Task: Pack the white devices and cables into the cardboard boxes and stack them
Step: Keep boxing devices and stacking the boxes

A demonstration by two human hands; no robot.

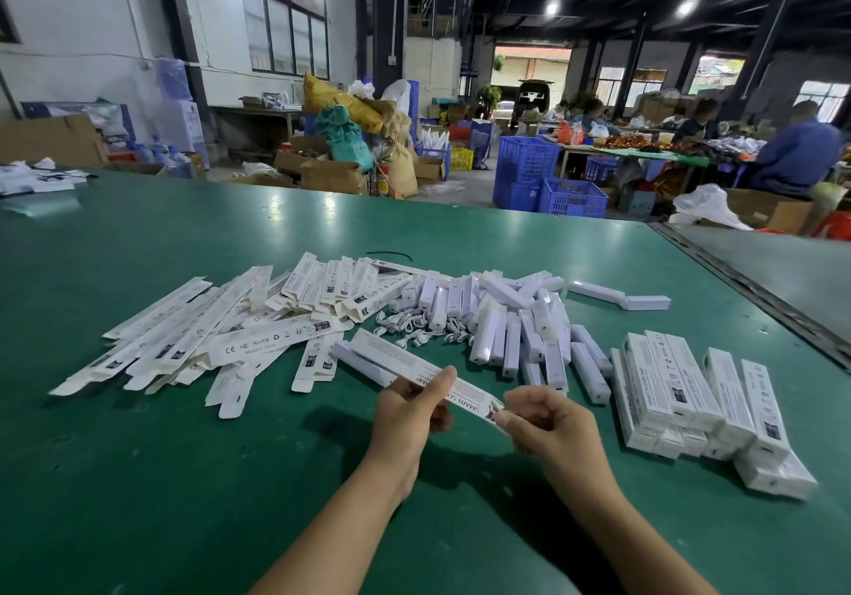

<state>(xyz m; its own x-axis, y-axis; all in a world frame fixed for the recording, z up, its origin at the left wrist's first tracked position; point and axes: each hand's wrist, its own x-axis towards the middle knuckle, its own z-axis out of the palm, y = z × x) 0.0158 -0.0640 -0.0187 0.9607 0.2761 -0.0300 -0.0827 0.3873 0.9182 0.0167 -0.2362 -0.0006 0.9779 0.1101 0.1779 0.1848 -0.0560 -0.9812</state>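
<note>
cardboard box (414,362) is being held just above the green table (184,479), directly in front of the person, with both hands gripping it. its long axis is running from the near right end, which the right hand (548,424) is pinching, away to the far left. the left hand (410,415) is pinching it about mid-length, thumb on top. a white device (354,359) is showing at the far end; whether it is sitting inside cannot be told. loose devices (506,318) and cables (414,327) are lying beyond the box and the packed stack (690,396) to the right, so the right hand is sitting nearer both. flat boxes (193,341) are lying far left.
</note>
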